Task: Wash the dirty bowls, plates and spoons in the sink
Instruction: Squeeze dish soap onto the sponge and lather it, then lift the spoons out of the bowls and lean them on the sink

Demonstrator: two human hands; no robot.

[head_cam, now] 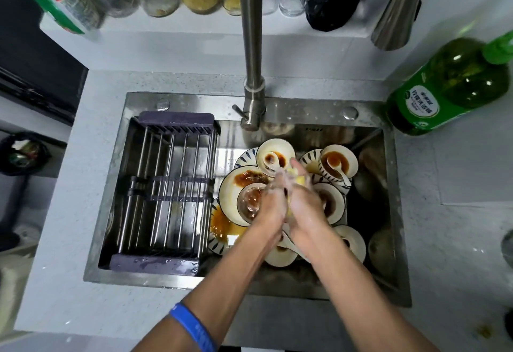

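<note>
Several dirty white bowls and plates smeared with brown sauce are piled in the steel sink (277,113). A bowl (273,154) at the back holds a white spoon (269,160). Another bowl (339,161) at the back right holds a second spoon (337,170). A large plate (236,185) carries a small glass bowl (249,201). Above the pile my left hand (273,201) and my right hand (304,199) are pressed together, soapy, around a yellow sponge (299,180). Only a bit of the sponge shows between the fingers.
A dark drying rack (163,193) fills the sink's left half. The tap (251,46) rises at the back middle. A green detergent bottle (449,85) lies on the counter at the right. Jars and glasses line the back shelf.
</note>
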